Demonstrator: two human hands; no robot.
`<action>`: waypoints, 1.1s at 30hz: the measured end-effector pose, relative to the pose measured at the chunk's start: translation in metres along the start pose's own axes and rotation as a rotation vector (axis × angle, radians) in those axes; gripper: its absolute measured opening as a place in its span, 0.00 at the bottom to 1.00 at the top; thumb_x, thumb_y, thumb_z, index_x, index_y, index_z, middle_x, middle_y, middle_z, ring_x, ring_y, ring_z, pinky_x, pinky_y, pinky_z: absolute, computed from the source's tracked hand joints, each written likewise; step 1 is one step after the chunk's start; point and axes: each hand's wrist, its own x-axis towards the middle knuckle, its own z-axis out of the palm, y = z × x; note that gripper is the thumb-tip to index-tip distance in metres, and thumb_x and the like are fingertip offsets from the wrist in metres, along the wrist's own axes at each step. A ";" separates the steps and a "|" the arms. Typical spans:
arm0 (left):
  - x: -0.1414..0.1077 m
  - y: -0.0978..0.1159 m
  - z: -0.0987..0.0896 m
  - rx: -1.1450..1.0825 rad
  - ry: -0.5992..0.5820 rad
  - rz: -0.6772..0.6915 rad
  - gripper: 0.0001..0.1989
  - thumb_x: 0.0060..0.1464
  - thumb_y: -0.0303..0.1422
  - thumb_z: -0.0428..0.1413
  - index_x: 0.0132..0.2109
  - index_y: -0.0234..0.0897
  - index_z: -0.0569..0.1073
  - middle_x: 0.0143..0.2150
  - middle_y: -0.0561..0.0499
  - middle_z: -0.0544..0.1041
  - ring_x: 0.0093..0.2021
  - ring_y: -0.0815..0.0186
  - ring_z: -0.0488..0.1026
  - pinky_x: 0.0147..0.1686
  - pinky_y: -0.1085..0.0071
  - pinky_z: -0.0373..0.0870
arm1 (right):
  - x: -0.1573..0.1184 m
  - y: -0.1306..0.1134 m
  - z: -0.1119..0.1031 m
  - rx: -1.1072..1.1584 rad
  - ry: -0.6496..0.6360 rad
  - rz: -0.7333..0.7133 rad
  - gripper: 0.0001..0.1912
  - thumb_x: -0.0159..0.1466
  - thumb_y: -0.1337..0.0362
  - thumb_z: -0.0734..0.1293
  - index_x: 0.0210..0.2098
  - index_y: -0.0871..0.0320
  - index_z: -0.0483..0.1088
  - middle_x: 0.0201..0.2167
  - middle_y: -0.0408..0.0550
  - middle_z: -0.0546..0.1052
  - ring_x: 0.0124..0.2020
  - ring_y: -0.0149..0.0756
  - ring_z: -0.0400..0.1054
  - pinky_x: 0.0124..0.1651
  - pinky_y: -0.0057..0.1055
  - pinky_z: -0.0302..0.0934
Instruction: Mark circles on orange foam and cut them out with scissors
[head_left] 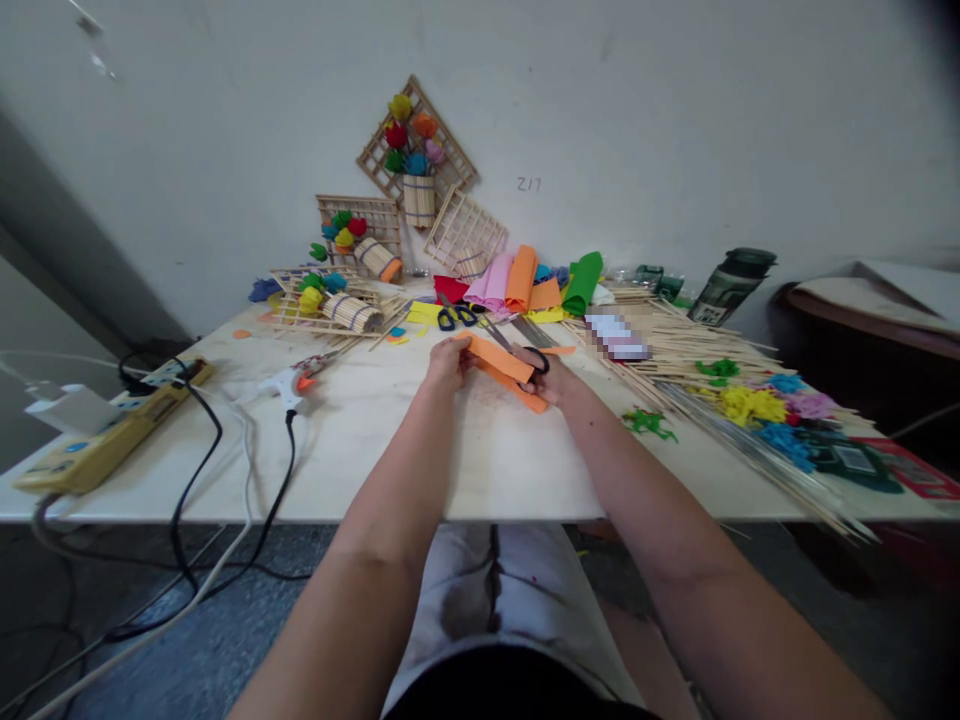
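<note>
A folded orange sheet (pixel 499 360) is held above the table in front of me. My left hand (pixel 450 362) pinches its left end. My right hand (pixel 550 380) is closed around the dark handles of a pair of scissors (pixel 535 362), at the sheet's right end. The scissors' blades point away, up and to the left, behind the sheet. A narrow orange strip (pixel 559 350) lies just beyond my right hand. Another pair of scissors (pixel 457 317) with dark handles rests behind the sheet.
Rolled coloured sheets (pixel 521 278) and stick lattices with flowers (pixel 349 310) stand at the back. A glue gun (pixel 289 385) and power strip (pixel 112 430) are left. Thin sticks (pixel 697 340), green pieces (pixel 651 424) and a dark bottle (pixel 731 287) are right.
</note>
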 end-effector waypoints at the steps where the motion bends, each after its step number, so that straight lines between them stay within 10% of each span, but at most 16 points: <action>1: 0.000 0.001 -0.001 -0.014 0.019 0.004 0.05 0.48 0.21 0.54 0.29 0.33 0.65 0.20 0.55 0.68 0.17 0.73 0.67 0.18 0.78 0.66 | -0.001 -0.001 -0.001 0.046 -0.035 0.028 0.23 0.48 0.45 0.70 0.25 0.58 0.65 0.13 0.37 0.65 0.12 0.22 0.54 0.13 0.20 0.46; 6: -0.001 0.005 -0.004 -0.084 0.063 0.037 0.06 0.49 0.22 0.55 0.29 0.33 0.66 0.20 0.55 0.68 0.17 0.75 0.67 0.21 0.79 0.68 | -0.007 -0.011 -0.005 0.128 -0.144 0.152 0.25 0.57 0.42 0.62 0.29 0.60 0.70 0.14 0.42 0.68 0.11 0.23 0.54 0.11 0.19 0.38; 23: -0.003 0.000 -0.001 -0.056 0.001 0.094 0.06 0.50 0.23 0.55 0.27 0.34 0.65 0.21 0.54 0.69 0.20 0.73 0.69 0.26 0.76 0.70 | -0.023 -0.037 -0.025 0.223 0.011 -0.304 0.22 0.57 0.46 0.65 0.33 0.60 0.72 0.15 0.40 0.67 0.12 0.23 0.53 0.13 0.20 0.42; 30: -0.003 -0.009 0.000 0.808 0.133 0.450 0.22 0.38 0.22 0.60 0.44 0.37 0.71 0.48 0.41 0.73 0.53 0.52 0.68 0.52 0.58 0.64 | -0.016 -0.039 -0.029 0.212 0.311 -0.289 0.20 0.56 0.48 0.68 0.33 0.61 0.69 0.15 0.40 0.69 0.12 0.23 0.59 0.11 0.19 0.43; 33: -0.010 -0.007 0.000 1.125 -0.118 0.723 0.31 0.35 0.19 0.58 0.50 0.39 0.70 0.62 0.42 0.64 0.66 0.51 0.49 0.62 0.56 0.47 | -0.013 -0.038 -0.030 0.193 0.420 -0.259 0.17 0.58 0.52 0.68 0.32 0.61 0.69 0.15 0.41 0.69 0.12 0.23 0.60 0.11 0.19 0.44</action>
